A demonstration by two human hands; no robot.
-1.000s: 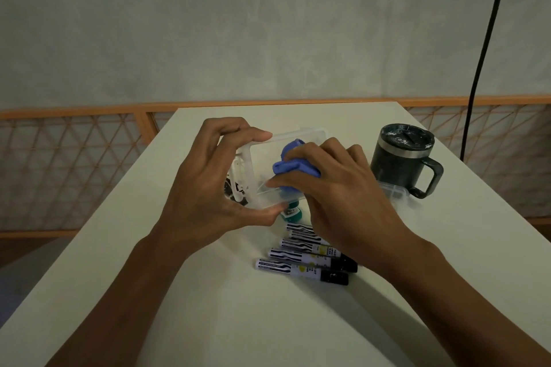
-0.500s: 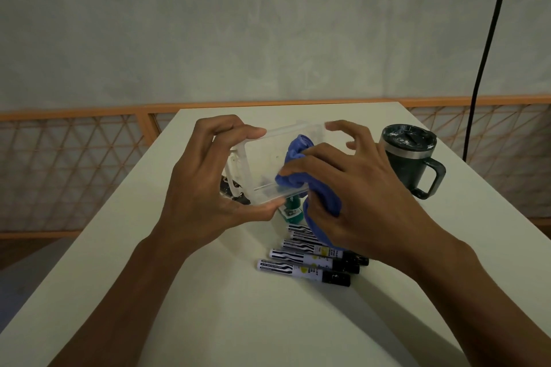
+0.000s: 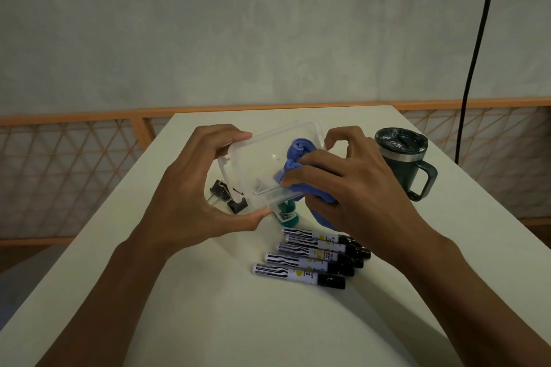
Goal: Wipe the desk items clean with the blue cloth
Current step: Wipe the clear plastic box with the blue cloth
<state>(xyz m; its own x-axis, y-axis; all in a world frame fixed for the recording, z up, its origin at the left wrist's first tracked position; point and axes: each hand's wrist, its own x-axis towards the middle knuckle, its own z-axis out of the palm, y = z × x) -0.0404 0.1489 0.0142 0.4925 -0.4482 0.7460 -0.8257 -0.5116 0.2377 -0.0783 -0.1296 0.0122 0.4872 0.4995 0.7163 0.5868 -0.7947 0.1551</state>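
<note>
The left hand grips a clear plastic box by its edges, tilted above the bench. The right hand curls round the blue cloth, pressing it inside the box. Five markers lie on the bench just below.

1. The clear plastic box is transparent, smooth and glossy, with small highlights on its walls;
2. the blue cloth is soft, matt fabric, bunched into folds;
3. the markers have glossy white plastic barrels with printed labels, and black caps of a duller sheen;
4. the binder clips are black-coated metal with bare wire handles;
5. the travel mug has a dark green matt body, a brushed metal band under the rim and a shiny dark plastic lid;
6. the table is white, smooth and matt;
7. the wall is pale, matt and blotchy, like plaster;
8. the lattice railing is orange and matt; wood or painted metal, I cannot tell.
</note>
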